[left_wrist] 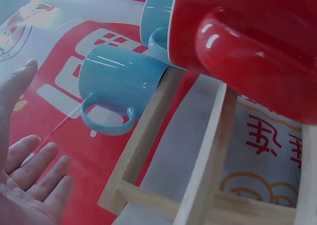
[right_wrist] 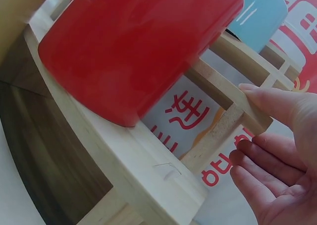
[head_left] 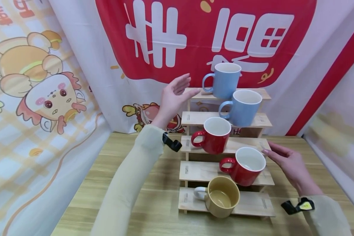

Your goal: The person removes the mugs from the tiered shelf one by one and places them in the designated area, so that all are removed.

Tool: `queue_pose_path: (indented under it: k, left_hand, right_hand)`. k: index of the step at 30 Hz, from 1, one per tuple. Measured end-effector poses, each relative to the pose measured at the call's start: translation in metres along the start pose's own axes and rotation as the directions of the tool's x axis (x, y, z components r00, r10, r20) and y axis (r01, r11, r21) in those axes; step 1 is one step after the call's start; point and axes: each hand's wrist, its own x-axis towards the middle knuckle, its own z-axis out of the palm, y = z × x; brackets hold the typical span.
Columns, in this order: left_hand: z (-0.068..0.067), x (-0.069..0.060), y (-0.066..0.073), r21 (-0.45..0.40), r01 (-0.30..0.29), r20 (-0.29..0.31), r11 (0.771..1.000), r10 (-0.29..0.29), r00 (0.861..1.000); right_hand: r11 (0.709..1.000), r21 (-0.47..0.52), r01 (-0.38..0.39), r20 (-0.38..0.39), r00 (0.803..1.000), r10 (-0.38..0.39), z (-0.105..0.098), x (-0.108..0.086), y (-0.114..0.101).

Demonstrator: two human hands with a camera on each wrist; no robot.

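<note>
A stepped wooden rack (head_left: 196, 170) carries mugs on its tiers. Two light blue mugs (head_left: 227, 80) stand on the upper tiers, two red mugs (head_left: 215, 136) on the middle ones, and a tan mug (head_left: 222, 196) with a white handle at the bottom. Every handle points left. My left hand (head_left: 177, 95) is raised beside the top tier, left of the upper blue mug, fingers extended and holding nothing. At the rack's right end, my right hand (head_left: 289, 164) has its thumb on the third tier's corner; its fingers (right_wrist: 262, 170) bend below that end in the right wrist view.
The rack stands on a wood-grain table (head_left: 100, 196). Behind it hangs a white cloth with a large red print (head_left: 194, 39). A checked cartoon cloth (head_left: 32, 98) covers the left side, and a pale cloth (head_left: 336, 131) borders the right.
</note>
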Motion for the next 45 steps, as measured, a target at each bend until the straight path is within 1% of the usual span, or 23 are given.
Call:
queue_pose_path:
  k: [5, 9, 13, 16, 20, 23, 29, 31, 36, 41, 45]
  left_hand:
    - [0.010, 0.013, 0.003, 0.011, 0.033, 0.011, 0.999, -0.033, 0.999]
    - [0.020, 0.024, 0.005, 0.011, 0.079, 0.025, 0.997, -0.079, 0.997]
    - [0.029, 0.033, 0.005, 0.014, 0.126, 0.044, 0.992, -0.126, 0.991]
    - [0.034, 0.038, 0.005, 0.028, 0.156, 0.043, 0.987, -0.158, 0.987]
    - [0.037, 0.043, 0.005, 0.017, 0.194, 0.038, 0.981, -0.195, 0.980]
    - [0.039, 0.047, 0.005, 0.016, 0.221, 0.054, 0.975, -0.222, 0.974]
    - [0.044, 0.053, 0.000, 0.050, 0.244, 0.077, 0.968, -0.248, 0.966]
    - [0.047, 0.054, -0.001, 0.048, 0.253, 0.072, 0.966, -0.256, 0.964]
    - [0.054, 0.056, 0.002, 0.048, 0.283, 0.030, 0.958, -0.285, 0.958]
    - [0.059, 0.058, 0.003, 0.040, 0.309, -0.008, 0.950, -0.308, 0.951]
    - [0.060, 0.058, 0.001, 0.041, 0.306, -0.019, 0.951, -0.306, 0.952]
  right_hand:
    - [1.000, 0.008, 0.014, -0.005, 1.000, -0.014, 0.001, 0.000, -0.001]
    - [0.999, 0.033, 0.038, -0.010, 0.999, -0.038, 0.001, 0.000, -0.001]
    - [0.998, 0.044, 0.042, -0.013, 0.999, -0.041, 0.001, 0.001, -0.002]
    - [0.998, 0.047, 0.044, -0.016, 0.999, -0.043, 0.002, 0.001, -0.002]
    - [0.997, 0.053, 0.052, -0.020, 0.999, -0.051, 0.002, 0.000, -0.002]
    - [0.997, 0.056, 0.052, -0.022, 0.998, -0.051, 0.002, 0.000, -0.001]
    - [0.998, 0.048, 0.048, -0.023, 0.999, -0.047, 0.002, 0.000, 0.002]
    - [0.998, 0.042, 0.046, -0.024, 0.999, -0.045, 0.002, 0.000, 0.003]
    - [0.999, 0.029, 0.030, -0.021, 0.999, -0.030, 0.002, 0.000, 0.004]
    - [0.999, 0.040, 0.015, -0.016, 1.000, -0.014, 0.002, 0.000, 0.004]
    - [0.999, 0.052, 0.013, -0.010, 1.000, -0.013, 0.003, 0.001, 0.005]
